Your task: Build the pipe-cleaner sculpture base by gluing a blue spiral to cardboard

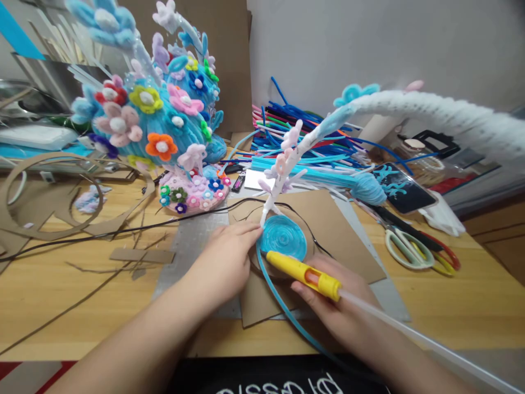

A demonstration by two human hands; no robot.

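Note:
A flat coil of light blue pipe cleaner [284,238] lies on a cardboard base, its loose strand curving down toward the table's front edge. My left hand [232,257] is at the coil's left edge, fingertips together beside the strand and the foot of a white wrapped stem [283,178]; whether they pinch something is hidden. In my right hand [344,301] is a yellow glue gun [301,273] with a long clear glue stick, its nozzle touching or close to the coil's lower left edge. The stem arches up to the right and bears small lilac and blue petals.
Flower-covered blue decorations [164,126] stand at the left, beside cardboard rings [12,205]. Pipe cleaners [303,137] are heaped at the back. Scissors [406,249] and a phone [406,191] lie right. A black cable [180,219] crosses the table.

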